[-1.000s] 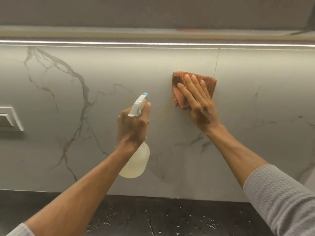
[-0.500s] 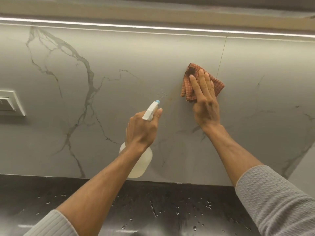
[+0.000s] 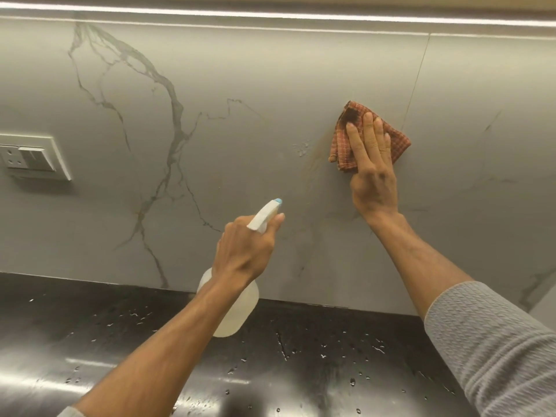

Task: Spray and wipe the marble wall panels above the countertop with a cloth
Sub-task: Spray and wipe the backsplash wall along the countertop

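Note:
The grey marble wall panel (image 3: 240,70) with dark veins fills the view above the black countertop (image 3: 331,356). My right hand (image 3: 373,173) presses a folded red checked cloth (image 3: 352,115) flat against the wall, just left of the vertical panel seam (image 3: 416,82). My left hand (image 3: 243,251) grips a white spray bottle (image 3: 237,308) with a blue-tipped nozzle (image 3: 278,201) aimed at the wall. A patch of droplets (image 3: 301,148) clings to the marble left of the cloth.
A white switch and socket plate (image 3: 30,156) is mounted on the wall at the far left. A light strip (image 3: 270,15) runs along the top under the cabinet. Water drops dot the countertop. A second panel (image 3: 496,115) continues to the right.
The view has tilted down, showing more countertop. My right hand has turned the cloth and shifted it right toward the seam. Droplets have appeared on the wall left of the cloth.

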